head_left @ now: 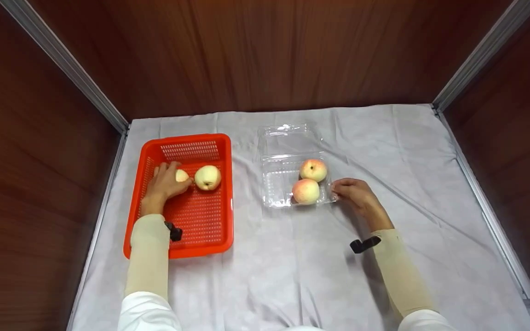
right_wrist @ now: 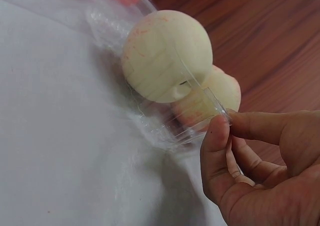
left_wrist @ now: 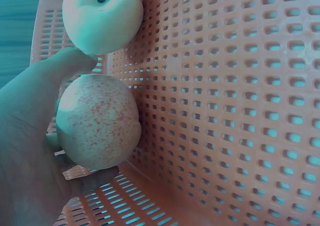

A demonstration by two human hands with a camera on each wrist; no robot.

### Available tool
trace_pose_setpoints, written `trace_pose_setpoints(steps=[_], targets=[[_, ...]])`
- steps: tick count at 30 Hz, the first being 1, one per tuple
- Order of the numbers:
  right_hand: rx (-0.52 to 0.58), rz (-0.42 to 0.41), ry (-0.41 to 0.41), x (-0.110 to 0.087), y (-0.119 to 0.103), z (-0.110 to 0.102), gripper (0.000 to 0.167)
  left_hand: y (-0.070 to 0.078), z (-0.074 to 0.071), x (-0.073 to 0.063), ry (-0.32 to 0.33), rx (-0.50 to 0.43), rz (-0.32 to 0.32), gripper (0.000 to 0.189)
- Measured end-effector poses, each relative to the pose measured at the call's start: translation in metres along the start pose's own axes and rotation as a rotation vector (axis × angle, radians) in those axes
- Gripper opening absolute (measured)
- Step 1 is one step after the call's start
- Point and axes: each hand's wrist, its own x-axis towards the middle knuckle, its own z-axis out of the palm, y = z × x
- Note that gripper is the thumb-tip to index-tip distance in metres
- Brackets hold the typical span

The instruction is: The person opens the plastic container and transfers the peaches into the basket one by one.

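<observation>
Inside the red plastic basket point(head_left: 227, 211), my left hand point(head_left: 161, 184) has its thumb and fingers curled round a pale peach point(left_wrist: 98, 121) speckled with pink. A second peach point(head_left: 207, 178) lies beside it, just past the thumb in the left wrist view. To the right, a clear plastic clamshell box point(head_left: 276, 186) stands with its lid point(head_left: 288, 140) laid back. Two yellow and pink peaches, a far one point(head_left: 313, 170) and a near one point(head_left: 306, 191), sit against its right side. Between thumb and forefinger, my right hand point(right_wrist: 270, 161) pinches the box's right rim.
A wrinkled pale cloth point(head_left: 265, 276) covers the table under the basket and box. Brown wood-grain panels point(head_left: 265, 55) enclose the back and both sides, with metal rails point(head_left: 476, 50) at the corners. A gap of cloth separates basket and box.
</observation>
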Motion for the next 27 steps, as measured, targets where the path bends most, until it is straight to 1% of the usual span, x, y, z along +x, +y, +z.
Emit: trace_pose_setpoints(steps=[5, 12, 15, 18, 22, 27], targets=[[-0.006, -0.001, -0.003, -0.001, 0.000, -0.001, 0.008, 0.003, -0.006, -0.001, 0.034, 0.020, 0.017, 0.071], [0.018, 0.002, -0.008, -0.002, -0.001, -0.001, 0.017, 0.009, -0.012, -0.001, 0.084, 0.040, 0.049, 0.068], [0.024, 0.000, -0.017, -0.002, -0.001, -0.002, 0.016, 0.011, -0.014, -0.002, 0.098, 0.043, 0.058, 0.067], [0.026, -0.002, -0.015, -0.003, -0.001, -0.003, 0.011, 0.014, -0.015, -0.004, 0.104, 0.047, 0.070, 0.066], [0.022, -0.005, -0.013, -0.005, -0.001, -0.003, 0.010, 0.020, -0.018, -0.005, 0.113, 0.054, 0.090, 0.065], [0.006, -0.006, -0.008, -0.005, -0.001, -0.003, 0.010, 0.028, -0.022, -0.007, 0.139, 0.060, 0.118, 0.064]])
